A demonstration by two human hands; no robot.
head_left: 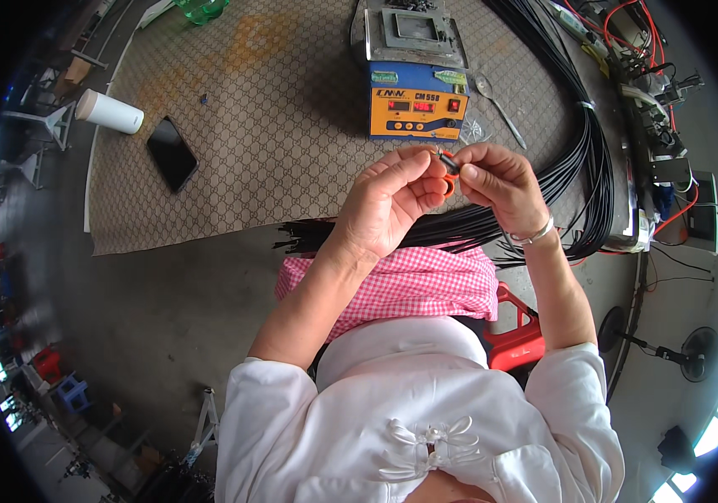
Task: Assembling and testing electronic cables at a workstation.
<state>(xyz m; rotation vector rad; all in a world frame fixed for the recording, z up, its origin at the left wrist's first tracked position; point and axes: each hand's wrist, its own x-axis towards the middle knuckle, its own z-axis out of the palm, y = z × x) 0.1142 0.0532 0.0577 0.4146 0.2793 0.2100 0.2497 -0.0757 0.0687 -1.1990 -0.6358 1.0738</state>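
My left hand (388,201) and my right hand (505,186) meet above the table's near edge, in front of an orange and blue machine. Between their fingertips is a small black piece (449,164) with orange parts around it. An orange loop (449,185) shows just below, by my left fingers. My left thumb and forefinger pinch from one side, while my right thumb and forefinger grip from the other. The fingers cover much of the piece, so its exact kind cannot be made out. Black cables (451,230) run behind and beneath my wrists.
The machine (416,99) has lit red displays and a metal top (417,38). A spoon (501,109) lies to its right, beside a thick cable bundle (598,159). At left are a phone (172,154) and a white cup (109,111). Pink checked cloth (409,289) covers my lap.
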